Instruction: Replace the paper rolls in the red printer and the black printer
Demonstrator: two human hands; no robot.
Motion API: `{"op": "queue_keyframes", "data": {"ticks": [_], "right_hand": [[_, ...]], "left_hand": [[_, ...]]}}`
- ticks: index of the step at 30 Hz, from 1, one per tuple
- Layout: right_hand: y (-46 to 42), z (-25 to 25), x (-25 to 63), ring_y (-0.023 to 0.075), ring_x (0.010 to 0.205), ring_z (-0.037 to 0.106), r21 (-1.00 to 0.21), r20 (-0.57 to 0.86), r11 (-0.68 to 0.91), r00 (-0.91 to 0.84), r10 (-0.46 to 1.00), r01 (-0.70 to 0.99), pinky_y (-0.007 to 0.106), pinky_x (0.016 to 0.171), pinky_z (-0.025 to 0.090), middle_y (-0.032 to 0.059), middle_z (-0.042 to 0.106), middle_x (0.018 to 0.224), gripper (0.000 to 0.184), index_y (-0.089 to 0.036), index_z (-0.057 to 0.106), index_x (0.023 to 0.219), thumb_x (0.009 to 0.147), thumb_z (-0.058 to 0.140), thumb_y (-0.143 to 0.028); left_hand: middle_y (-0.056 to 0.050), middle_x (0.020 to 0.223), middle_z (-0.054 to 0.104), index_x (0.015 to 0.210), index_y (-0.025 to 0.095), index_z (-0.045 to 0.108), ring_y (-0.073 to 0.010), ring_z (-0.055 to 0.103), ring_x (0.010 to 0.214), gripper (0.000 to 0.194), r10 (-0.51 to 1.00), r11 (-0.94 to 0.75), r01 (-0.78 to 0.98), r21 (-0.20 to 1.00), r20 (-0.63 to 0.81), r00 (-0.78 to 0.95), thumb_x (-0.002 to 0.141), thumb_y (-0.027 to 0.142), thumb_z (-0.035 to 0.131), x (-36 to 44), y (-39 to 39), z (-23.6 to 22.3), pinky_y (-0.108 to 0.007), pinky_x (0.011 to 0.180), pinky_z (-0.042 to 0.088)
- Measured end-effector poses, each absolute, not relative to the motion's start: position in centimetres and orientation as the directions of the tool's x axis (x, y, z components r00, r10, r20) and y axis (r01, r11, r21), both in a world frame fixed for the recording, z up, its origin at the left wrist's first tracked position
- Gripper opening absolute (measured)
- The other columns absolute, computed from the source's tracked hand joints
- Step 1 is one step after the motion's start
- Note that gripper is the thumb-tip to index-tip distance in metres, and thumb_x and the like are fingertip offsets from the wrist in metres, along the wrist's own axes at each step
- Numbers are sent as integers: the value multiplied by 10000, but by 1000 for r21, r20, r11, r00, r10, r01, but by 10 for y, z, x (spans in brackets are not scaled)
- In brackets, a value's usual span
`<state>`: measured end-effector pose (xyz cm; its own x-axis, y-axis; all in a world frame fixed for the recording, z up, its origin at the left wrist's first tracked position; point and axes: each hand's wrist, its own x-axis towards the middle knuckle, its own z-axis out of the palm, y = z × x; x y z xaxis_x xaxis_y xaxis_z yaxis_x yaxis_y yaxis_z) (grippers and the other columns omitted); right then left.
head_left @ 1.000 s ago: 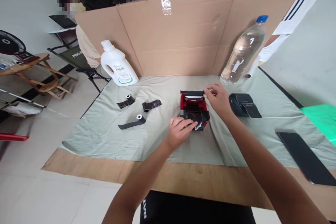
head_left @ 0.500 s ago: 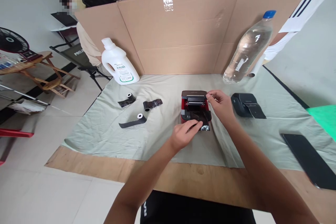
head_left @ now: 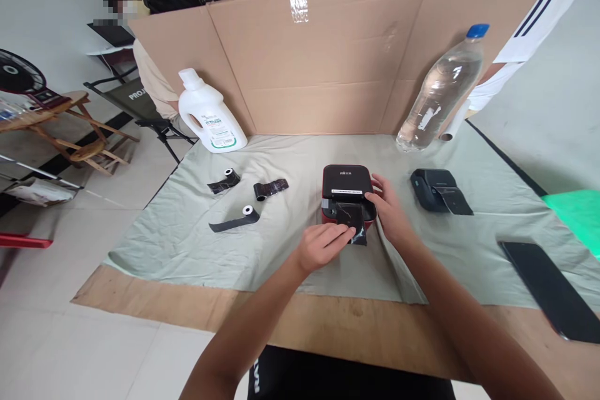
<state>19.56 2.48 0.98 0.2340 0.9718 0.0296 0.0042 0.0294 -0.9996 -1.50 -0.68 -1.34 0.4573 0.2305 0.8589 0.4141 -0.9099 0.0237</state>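
Note:
A small red-and-black label printer (head_left: 345, 179) stands on the cloth in front of me, its black lid lowered over the body. From its front hangs a black label strip (head_left: 350, 217), whose near end looks glossy. My left hand (head_left: 323, 246) has its fingertips on this strip, at the printer's near side. At the right side of the printer, my right hand (head_left: 388, 207) has its thumb on the lid's front corner and its fingers along the edge. Whether the lid is fully latched I cannot tell.
Several black rolls lie at left, among them a black label roll (head_left: 234, 220). A second black printer (head_left: 438, 190) and a phone (head_left: 548, 287) are on the right. A white jug (head_left: 213, 115) and a water bottle (head_left: 443, 90) stand before the cardboard screen (head_left: 323, 62); people are behind it.
The printer's lid has come down from raised, covering the inner roller. My right hand has moved slightly down with it. My left hand has shifted a little down and left, still on the strip.

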Motion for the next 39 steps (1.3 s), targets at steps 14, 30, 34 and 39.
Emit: {"op": "queue_keyframes", "data": {"ticks": [14,30,34,39], "right_hand": [[20,7,188,246,1410,472,-982,40,63,129,991,-180,467,1217,370,-11,509,1524,627,-376,487,1452,838,606,-328],[24,-12,182,251,1407,497,-981,71,103,190,979,-162,444,1146,457,23,507,1549,591,-328,459,1469,896,555,-438],[26,-12,183,274,1362,532,-986,57,89,220,974,-140,461,1101,488,28,537,1517,582,-337,481,1449,879,549,-433],[28,-11,188,261,1349,538,-986,2,39,220,976,-162,441,1079,504,17,491,1546,684,-377,451,1465,802,617,-348]], "left_hand": [[-90,1014,671,1179,240,712,-211,637,883,375,742,-660,332,674,654,147,934,496,591,-14,12,9,-366,811,523],[36,839,547,1290,296,523,-116,562,642,582,927,339,-167,926,-299,225,745,369,711,-10,55,25,-212,556,457],[18,914,580,1303,316,520,-132,579,719,559,925,347,-143,927,-313,215,772,344,689,-9,55,24,-209,573,466],[23,921,572,1324,339,506,-142,602,813,560,940,309,-180,934,-270,210,793,282,673,-9,54,21,-193,601,478]]}}
